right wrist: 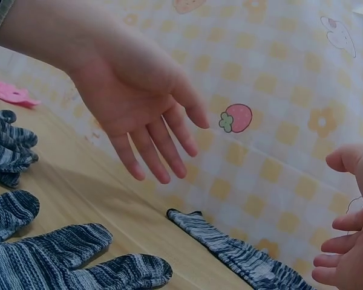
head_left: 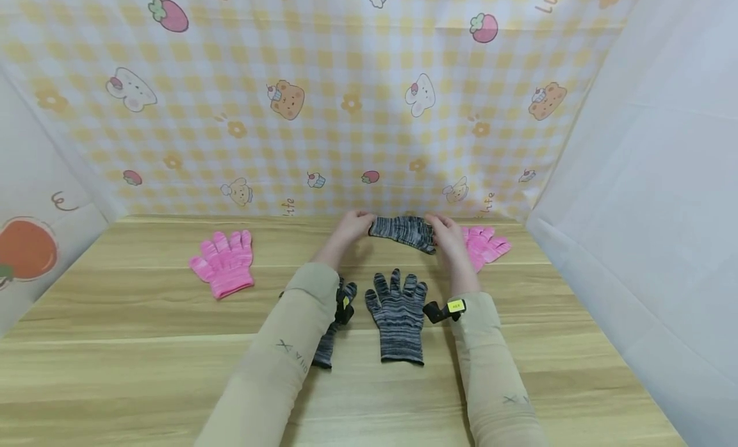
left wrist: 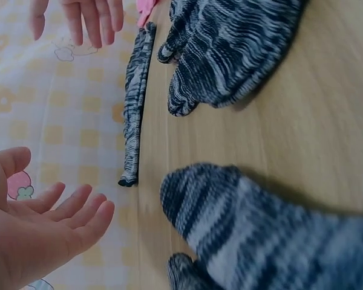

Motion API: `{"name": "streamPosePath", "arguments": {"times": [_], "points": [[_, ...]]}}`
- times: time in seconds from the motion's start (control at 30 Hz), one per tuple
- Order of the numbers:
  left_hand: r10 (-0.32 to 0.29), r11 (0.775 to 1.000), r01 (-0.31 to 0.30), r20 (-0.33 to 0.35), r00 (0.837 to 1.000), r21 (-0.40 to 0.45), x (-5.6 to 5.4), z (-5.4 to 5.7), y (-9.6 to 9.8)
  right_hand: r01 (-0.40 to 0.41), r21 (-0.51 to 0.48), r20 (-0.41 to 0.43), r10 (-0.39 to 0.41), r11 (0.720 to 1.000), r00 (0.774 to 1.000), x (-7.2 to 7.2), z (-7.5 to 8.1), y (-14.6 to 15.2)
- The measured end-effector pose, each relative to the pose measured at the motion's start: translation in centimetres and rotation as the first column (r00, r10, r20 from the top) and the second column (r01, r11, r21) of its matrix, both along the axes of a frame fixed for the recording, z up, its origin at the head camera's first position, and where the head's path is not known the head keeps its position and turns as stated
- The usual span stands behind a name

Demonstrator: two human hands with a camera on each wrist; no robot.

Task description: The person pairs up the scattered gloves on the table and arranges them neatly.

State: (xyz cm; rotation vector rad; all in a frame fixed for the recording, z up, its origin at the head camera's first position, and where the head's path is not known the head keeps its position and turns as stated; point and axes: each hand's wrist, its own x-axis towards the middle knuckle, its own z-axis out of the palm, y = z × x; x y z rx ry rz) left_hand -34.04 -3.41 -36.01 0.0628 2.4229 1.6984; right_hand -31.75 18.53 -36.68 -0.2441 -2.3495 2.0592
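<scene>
A grey-black knit glove (head_left: 406, 231) lies by the back edge of the table, seen edge-on in the left wrist view as a thin strip (left wrist: 134, 109). My left hand (head_left: 353, 228) is at its cuff end in the head view. At its finger end is my right hand (head_left: 446, 235). Both wrist views show the left hand (right wrist: 130, 99) and the right hand (right wrist: 351, 226) above the glove, apart from it, with fingers loosely extended and nothing held. Nearer, another grey-black glove (head_left: 399, 316) lies flat between the forearms. The left forearm partly hides a third glove (head_left: 325, 352).
One pink glove (head_left: 227, 261) lies on the left of the wooden table (head_left: 144, 364). Another pink glove (head_left: 484, 245) is at the back right, partly behind the right hand. A checked cloth (head_left: 352, 69) hangs behind the table, with white cloth walls at both sides.
</scene>
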Motion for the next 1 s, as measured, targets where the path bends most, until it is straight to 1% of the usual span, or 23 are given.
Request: {"name": "streamPosePath", "arguments": {"times": [0.17, 0.27, 0.3, 0.5, 0.6, 0.7, 0.8, 1.0], "points": [[0.035, 0.997, -0.040, 0.063, 0.997, 0.066, -0.7, -0.1, 0.3, 0.011, -0.002, 0.008, -0.011, 1.000, 1.000, -0.4, -0.2, 0.2], [0.047, 0.994, -0.054, 0.080, 0.996, 0.093, -0.9, -0.2, 0.5, 0.017, -0.019, 0.004, -0.017, 1.000, 1.000, -0.6, -0.4, 0.2], [0.049, 0.994, -0.057, 0.085, 0.995, 0.093, -1.0, -0.3, 0.6, 0.022, -0.025, 0.004, -0.022, 0.999, 1.000, -0.6, -0.4, 0.3], [0.077, 0.987, -0.099, 0.164, 0.983, 0.127, -1.2, -1.1, 0.9, 0.037, -0.075, 0.013, -0.036, 0.996, 0.999, -0.8, -0.8, 0.3], [0.080, 0.983, -0.108, 0.182, 0.980, 0.148, -1.3, -1.4, 0.9, 0.035, -0.081, 0.017, -0.034, 0.996, 0.999, -0.9, -1.0, 0.4], [0.077, 0.975, -0.119, 0.214, 0.974, 0.187, -1.4, -1.6, 0.9, 0.024, -0.069, 0.022, -0.023, 0.997, 0.999, -0.9, -1.3, 0.4], [0.072, 0.962, -0.134, 0.253, 0.965, 0.238, -1.5, -1.7, 0.9, 0.018, -0.067, 0.035, -0.016, 0.998, 0.999, -1.0, -1.5, 0.5], [0.068, 0.941, -0.155, 0.281, 0.957, 0.301, -1.5, -1.6, 1.0, 0.033, -0.114, 0.068, -0.025, 0.993, 0.997, -1.0, -1.8, 0.7]]}}
